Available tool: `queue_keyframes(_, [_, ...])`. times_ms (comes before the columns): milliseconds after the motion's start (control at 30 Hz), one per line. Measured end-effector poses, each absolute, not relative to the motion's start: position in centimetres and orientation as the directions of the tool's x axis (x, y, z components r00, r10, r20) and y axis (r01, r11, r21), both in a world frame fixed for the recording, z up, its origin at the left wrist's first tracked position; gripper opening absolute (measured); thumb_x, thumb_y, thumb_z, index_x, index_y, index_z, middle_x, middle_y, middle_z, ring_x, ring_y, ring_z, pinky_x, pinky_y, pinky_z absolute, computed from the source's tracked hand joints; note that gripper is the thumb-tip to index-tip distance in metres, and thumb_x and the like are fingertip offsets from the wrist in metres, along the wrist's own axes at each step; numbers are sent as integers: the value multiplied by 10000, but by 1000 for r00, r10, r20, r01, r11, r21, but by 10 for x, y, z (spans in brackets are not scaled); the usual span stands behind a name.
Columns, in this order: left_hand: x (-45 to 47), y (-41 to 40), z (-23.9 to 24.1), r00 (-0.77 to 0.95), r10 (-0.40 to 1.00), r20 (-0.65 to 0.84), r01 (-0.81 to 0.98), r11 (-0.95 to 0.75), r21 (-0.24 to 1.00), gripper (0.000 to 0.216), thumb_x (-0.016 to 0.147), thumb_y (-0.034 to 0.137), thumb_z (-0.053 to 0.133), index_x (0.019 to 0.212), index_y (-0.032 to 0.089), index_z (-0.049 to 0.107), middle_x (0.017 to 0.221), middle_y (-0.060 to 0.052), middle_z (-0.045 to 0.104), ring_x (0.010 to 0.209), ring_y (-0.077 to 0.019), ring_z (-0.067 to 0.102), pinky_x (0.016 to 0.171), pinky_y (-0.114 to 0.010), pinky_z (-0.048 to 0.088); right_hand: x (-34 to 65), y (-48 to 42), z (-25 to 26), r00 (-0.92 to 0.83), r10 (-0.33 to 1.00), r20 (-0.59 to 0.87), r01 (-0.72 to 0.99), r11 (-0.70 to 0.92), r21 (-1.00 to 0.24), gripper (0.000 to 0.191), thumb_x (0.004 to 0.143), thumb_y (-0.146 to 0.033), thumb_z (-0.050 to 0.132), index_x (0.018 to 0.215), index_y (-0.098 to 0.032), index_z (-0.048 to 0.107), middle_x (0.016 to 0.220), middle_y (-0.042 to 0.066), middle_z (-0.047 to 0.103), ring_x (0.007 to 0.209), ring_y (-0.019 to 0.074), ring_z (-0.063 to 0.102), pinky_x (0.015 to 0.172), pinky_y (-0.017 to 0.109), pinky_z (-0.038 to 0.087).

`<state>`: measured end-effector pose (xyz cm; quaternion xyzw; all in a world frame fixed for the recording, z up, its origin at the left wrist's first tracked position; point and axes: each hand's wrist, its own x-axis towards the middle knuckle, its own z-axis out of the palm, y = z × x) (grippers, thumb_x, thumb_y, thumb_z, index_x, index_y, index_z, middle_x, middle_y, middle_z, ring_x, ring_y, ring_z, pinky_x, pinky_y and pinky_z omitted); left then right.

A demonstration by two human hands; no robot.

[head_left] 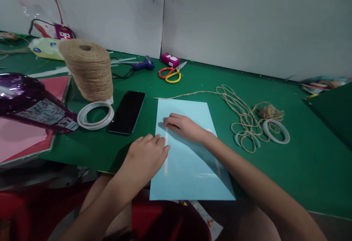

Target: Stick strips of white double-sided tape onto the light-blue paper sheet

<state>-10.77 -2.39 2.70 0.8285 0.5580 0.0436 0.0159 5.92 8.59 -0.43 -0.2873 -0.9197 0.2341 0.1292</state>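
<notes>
A light blue sheet of paper (pixel 192 186) lies on the green table, its near end reaching past the table edge. Down its left side runs a narrow white strip of tape (pixel 166 164), and a fainter strip (pixel 217 166) shows on the right side. My right hand (pixel 181 126) rests on the sheet, fingers bent together at the upper end of the left strip; its fingertips are partly hidden. My left hand (pixel 147 154) is closed at the sheet's left edge beside that strip, its curled fingertips hidden. A jute string (pixel 189 94) lies along the far edge of the sheet.
Left stand a jute spool (pixel 89 70), a purple bottle (pixel 41 105), a tape roll (pixel 95 115) and a phone (pixel 127 112). Behind are scissors (pixel 172 74), a small pink box (pixel 170 59) and a blue glue gun (pixel 143 64). Tangled string (pixel 242 112) and another tape roll (pixel 276 131) lie right.
</notes>
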Motion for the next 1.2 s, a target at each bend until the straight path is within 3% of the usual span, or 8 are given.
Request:
queue_keyframes(800, [-108,-26,29,377,924,66,920,-382,85,294,927,271,348,923,183,628,829,-26,674,783,-202,616,658,-330,473,55,81,-5,-805,588,75,536,777,-330,118,889,-153,408,880,-200,516,785,7,476,692,128,401,600,241,262])
queue_keyframes(1033, [-105,-24,31,357,934,23,928,-358,105,281,922,281,369,939,177,630,856,-31,681,803,-211,622,668,-336,483,57,80,-4,-810,579,88,504,766,-400,160,918,-180,378,980,-196,524,843,25,501,767,138,446,657,241,311])
queue_keyframes(1200, [-105,-24,33,363,932,4,927,-362,97,286,925,276,359,956,173,624,842,-34,675,809,-214,620,681,-340,481,56,79,2,-809,586,51,515,747,-420,157,911,-167,381,927,-187,536,824,23,495,750,134,446,649,237,317])
